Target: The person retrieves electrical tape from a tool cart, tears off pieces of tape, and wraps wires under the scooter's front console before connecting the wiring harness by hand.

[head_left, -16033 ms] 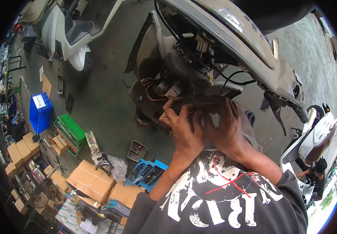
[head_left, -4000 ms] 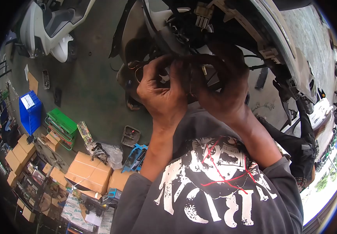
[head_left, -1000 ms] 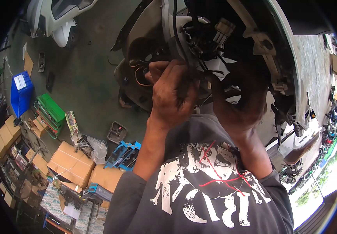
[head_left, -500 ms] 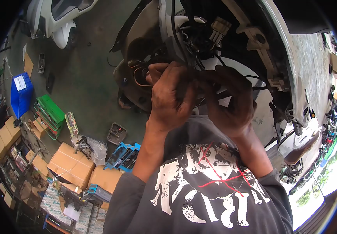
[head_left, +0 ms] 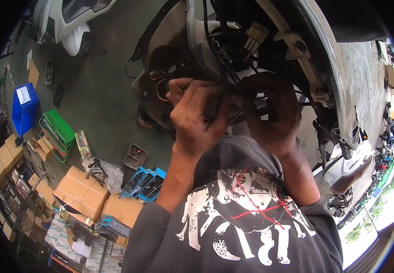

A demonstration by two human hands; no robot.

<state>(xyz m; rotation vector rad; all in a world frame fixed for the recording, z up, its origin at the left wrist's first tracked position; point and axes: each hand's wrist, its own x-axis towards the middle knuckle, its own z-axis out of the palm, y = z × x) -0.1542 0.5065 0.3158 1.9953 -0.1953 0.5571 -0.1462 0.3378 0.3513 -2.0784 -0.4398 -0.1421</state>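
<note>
1. while both bare hands meet in front of the scooter's open body [head_left: 169,54], the left hand [head_left: 199,113] has its fingers curled and its thumb brought close to them, a narrow grasp; i cannot tell what, if anything, is pinched in the shadow.
2. the right hand [head_left: 276,113] is bent into a rough ring, thumb and forefinger drawn in near the left fingertips; whether it grips anything is too dark to tell.
3. a black cable [head_left: 207,36] comes down through the opening toward the space between the hands, above the person's dark printed shirt [head_left: 247,218].
4. the pale connector [head_left: 255,36] sits above the right hand, among dark wiring, and an orange wire [head_left: 160,91] loops just beside the left hand.
5. a long pale panel [head_left: 338,59] curves down to the right of both hands.
6. on the floor to the left are a blue bin [head_left: 25,109], a green toolbox [head_left: 58,127] and a small metal tray [head_left: 135,156]; an open blue tool case [head_left: 144,184] lies near a cardboard box [head_left: 81,191].
</note>
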